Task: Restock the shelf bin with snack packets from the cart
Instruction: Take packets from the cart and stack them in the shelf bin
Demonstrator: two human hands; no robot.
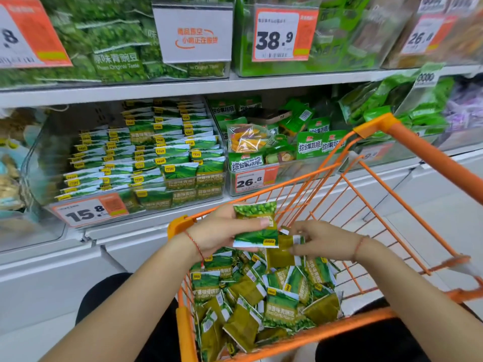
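Over cart, packet upright

Head view, looking down, close above cart

Over the orange cart, the left hand grips a green snack packet upside down, thumb across its front. Just beside it, the right hand pinches an olive-backed packet above the loose pile of packets in the basket. Beyond the cart's far rim, the shelf bin holds neat rows of matching packets behind a 15.8 price tag.
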